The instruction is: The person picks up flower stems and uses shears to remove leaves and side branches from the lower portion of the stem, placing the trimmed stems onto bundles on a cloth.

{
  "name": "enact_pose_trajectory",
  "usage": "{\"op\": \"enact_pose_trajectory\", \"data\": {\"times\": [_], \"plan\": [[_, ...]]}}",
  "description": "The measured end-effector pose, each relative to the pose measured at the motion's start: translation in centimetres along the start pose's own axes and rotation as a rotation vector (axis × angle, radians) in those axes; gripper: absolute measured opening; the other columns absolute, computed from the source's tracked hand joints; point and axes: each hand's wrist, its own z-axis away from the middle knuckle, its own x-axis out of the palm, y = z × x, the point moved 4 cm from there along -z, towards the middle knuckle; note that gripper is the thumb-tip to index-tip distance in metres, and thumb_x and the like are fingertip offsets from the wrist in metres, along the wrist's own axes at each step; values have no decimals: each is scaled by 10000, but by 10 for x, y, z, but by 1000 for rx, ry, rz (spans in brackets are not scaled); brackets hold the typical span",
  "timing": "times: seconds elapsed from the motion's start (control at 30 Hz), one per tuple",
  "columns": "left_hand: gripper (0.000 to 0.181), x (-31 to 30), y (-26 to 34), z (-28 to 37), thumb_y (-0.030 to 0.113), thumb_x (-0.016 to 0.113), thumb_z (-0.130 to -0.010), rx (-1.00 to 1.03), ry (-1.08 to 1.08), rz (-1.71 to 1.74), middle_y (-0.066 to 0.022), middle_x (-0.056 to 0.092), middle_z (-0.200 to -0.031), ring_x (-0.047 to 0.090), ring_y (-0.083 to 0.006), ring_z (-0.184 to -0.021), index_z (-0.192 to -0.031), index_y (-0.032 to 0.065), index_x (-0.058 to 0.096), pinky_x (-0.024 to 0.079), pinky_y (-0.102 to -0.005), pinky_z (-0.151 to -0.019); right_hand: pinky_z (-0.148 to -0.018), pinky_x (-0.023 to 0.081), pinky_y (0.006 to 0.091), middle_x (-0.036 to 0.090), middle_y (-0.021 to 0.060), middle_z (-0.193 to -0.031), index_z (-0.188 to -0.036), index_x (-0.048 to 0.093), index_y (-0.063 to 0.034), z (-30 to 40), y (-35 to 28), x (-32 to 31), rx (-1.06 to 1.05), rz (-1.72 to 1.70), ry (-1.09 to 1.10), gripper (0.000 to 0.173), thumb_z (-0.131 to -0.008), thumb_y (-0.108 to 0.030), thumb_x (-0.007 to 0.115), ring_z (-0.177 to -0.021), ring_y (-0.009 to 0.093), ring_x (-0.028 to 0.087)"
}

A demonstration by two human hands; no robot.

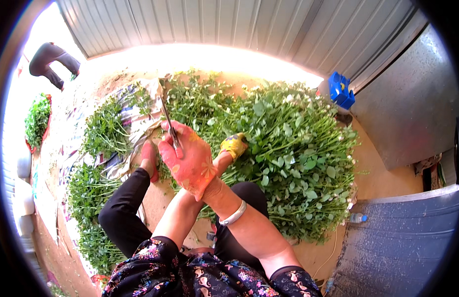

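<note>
My forearms cross in front of me. My right hand (pixel 188 157), in a coral flower-print glove, is closed around a pair of scissors (pixel 170 128) with dark metal blades pointing away from me. Beyond that wrist, my left hand (pixel 233 146), in a yellow patterned glove, reaches into the edge of a large heap of leafy green stems (pixel 289 148). Its fingertips are partly hidden, so whether it grips any stems is unclear. The heap has small pale flowers and spreads to the right of my knees.
Smaller bunches of cut greens (pixel 106 137) lie on a cloth sheet (pixel 155 89) to the left. A blue plastic container (pixel 341 91), a water bottle (pixel 357 218) and a dark panel (pixel 400 237) are on the right. Another person (pixel 53 63) bends over at far left, near bagged greens (pixel 37 120).
</note>
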Motion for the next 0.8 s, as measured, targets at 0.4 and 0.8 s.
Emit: {"op": "enact_pose_trajectory", "data": {"times": [0.4, 0.8], "plan": [[285, -90, 50, 27, 222, 668, -814, 89, -1, 473, -102, 682, -845, 646, -149, -748, -1021, 27, 666, 526, -300, -634, -616, 452, 203, 539, -16, -760, -1203, 543, -51, 0, -7, -6, 134, -200, -1, 372, -841, -28, 624, -644, 42, 475], [223, -215, -4, 54, 239, 630, -844, 191, 294, 332, -73, 616, -744, 583, -164, -638, -900, 23, 626, 456, -289, -561, -717, 484, 244, 605, 27, -882, -1248, 522, -36, 6, -23, -11, 118, -574, 5, 368, -890, -82, 595, -754, 101, 566]]}}
